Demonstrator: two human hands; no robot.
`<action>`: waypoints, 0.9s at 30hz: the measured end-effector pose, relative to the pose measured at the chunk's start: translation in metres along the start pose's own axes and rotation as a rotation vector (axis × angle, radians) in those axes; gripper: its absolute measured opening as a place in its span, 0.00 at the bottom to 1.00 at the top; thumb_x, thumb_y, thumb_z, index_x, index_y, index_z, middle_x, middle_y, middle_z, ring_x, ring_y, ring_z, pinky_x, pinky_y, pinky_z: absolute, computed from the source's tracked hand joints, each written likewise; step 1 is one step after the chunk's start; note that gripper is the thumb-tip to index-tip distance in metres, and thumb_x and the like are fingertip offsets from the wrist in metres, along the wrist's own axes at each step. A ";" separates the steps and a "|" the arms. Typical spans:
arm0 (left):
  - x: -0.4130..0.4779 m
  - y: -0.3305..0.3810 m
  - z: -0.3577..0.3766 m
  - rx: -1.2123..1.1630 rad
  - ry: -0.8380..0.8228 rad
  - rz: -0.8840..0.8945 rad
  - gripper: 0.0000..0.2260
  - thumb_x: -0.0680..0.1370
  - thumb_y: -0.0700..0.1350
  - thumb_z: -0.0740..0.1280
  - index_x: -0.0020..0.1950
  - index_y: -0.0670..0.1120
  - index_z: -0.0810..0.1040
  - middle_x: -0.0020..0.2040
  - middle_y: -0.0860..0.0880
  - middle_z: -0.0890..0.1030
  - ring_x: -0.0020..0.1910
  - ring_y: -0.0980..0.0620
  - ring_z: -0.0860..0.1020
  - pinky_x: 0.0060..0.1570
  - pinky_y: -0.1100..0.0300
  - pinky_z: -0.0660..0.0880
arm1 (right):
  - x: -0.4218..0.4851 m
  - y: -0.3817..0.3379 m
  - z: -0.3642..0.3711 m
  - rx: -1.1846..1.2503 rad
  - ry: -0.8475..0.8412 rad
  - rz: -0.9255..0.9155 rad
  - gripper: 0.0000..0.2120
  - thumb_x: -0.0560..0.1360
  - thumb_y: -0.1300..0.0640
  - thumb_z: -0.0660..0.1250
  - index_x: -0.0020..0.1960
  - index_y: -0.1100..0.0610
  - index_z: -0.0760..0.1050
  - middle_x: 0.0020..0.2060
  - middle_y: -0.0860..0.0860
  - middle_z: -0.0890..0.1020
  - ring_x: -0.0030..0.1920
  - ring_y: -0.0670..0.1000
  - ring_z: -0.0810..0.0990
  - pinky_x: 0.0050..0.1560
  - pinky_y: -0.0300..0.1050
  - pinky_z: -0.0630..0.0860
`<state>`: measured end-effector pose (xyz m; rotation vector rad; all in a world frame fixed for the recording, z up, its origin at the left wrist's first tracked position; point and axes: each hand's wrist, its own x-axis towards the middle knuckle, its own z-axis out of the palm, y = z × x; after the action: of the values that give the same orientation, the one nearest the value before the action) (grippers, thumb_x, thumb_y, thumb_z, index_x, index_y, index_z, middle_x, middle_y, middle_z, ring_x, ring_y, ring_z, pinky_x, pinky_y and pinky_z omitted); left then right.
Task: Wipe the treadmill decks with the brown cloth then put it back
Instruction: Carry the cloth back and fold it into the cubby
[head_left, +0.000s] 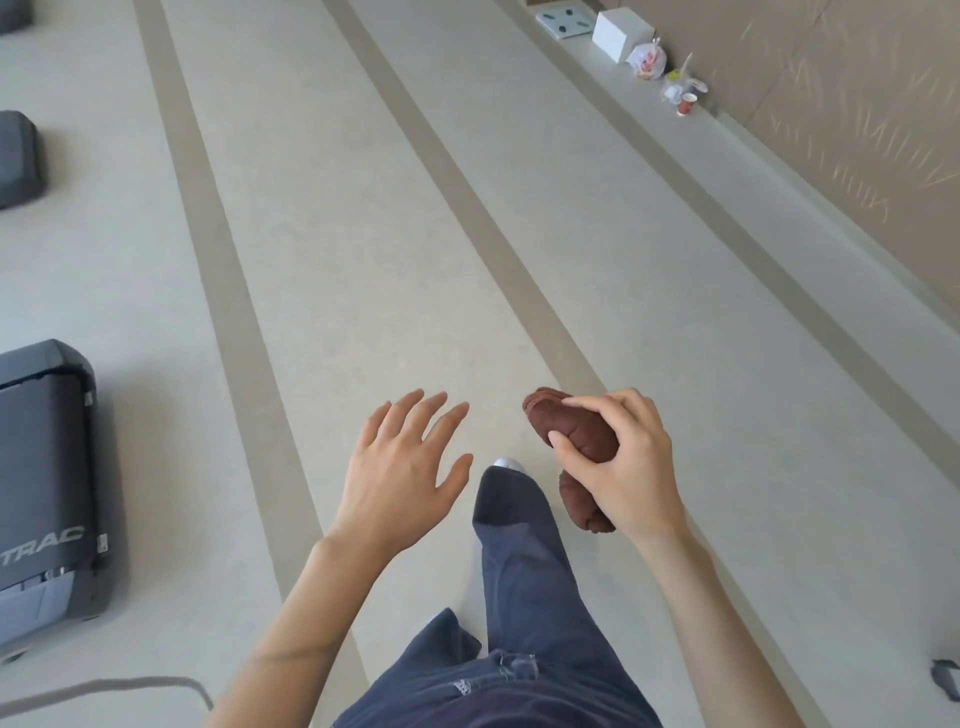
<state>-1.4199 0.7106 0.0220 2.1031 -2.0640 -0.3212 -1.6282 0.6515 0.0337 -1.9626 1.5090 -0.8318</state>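
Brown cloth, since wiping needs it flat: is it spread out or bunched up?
Bunched up. The brown cloth is a rolled wad gripped by the right hand, ends poking out.

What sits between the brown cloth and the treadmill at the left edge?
In the head view, the open left hand hovers between the brown cloth and the treadmill; otherwise only striped floor.

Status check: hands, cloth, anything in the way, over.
Right hand grips cloth, bunched. Left hand open, holding nothing. Treadmill at far left, not touched.
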 end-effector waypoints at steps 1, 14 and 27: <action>0.018 -0.004 0.001 0.004 0.000 -0.010 0.21 0.77 0.54 0.62 0.69 0.50 0.71 0.68 0.49 0.73 0.70 0.45 0.67 0.68 0.49 0.61 | 0.019 0.003 0.004 0.003 -0.009 -0.003 0.13 0.67 0.58 0.75 0.51 0.53 0.81 0.45 0.46 0.74 0.52 0.51 0.73 0.56 0.50 0.72; 0.290 -0.026 -0.044 -0.061 0.137 -0.105 0.22 0.76 0.55 0.58 0.68 0.48 0.72 0.66 0.48 0.74 0.68 0.45 0.69 0.66 0.48 0.64 | 0.312 0.007 0.012 0.020 -0.097 -0.126 0.14 0.66 0.52 0.71 0.51 0.54 0.81 0.44 0.49 0.76 0.50 0.52 0.74 0.55 0.55 0.72; 0.483 -0.119 -0.055 -0.017 0.015 -0.087 0.22 0.78 0.54 0.60 0.71 0.50 0.68 0.71 0.49 0.69 0.72 0.47 0.63 0.70 0.50 0.58 | 0.501 0.024 0.087 -0.030 -0.045 -0.076 0.13 0.66 0.58 0.76 0.51 0.55 0.81 0.45 0.51 0.77 0.49 0.53 0.74 0.54 0.56 0.73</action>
<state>-1.2834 0.2295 0.0279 2.1826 -1.9583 -0.3333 -1.4850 0.1627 0.0346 -2.0579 1.4367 -0.7958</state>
